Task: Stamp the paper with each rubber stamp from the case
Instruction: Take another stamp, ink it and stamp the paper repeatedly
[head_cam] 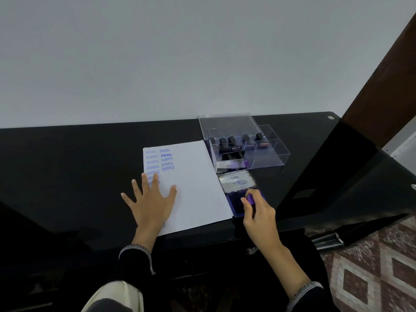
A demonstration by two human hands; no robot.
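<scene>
left hand (149, 200) flat, fingers spread on paper (193, 188) | right hand (258, 211) grips purple stamp (250, 198) on ink pad (238, 204), near case (267, 154)

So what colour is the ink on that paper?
Blue-violet: the stamped words on the white paper show it, clearest in the head view.
</scene>
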